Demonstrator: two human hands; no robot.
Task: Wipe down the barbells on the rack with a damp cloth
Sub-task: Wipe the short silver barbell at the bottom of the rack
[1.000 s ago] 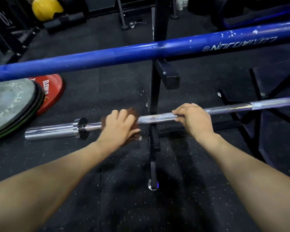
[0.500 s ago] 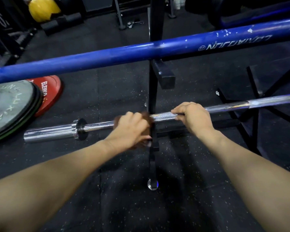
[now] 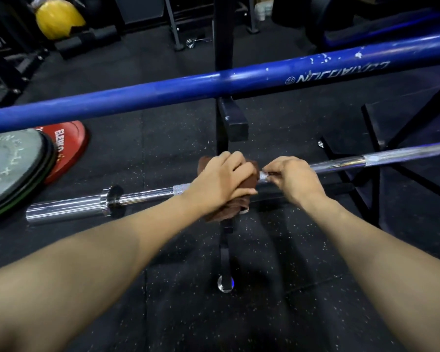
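Gym floor [image 3: 163,153], cloth [image 3: 252,180] under L fingers [image 3: 235,165]

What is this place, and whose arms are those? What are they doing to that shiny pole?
This is a gym, seen from a camera on a person's head, so the arms are theirs. The shiny pole is a silver barbell for lifting weights. The left hand grips a brown cloth wrapped round the bar to wipe it. The right hand holds the bar beside it. Above runs a blue bar, in front of a black rack post. On the dark floor at the left lie round weight plates, one of them red.
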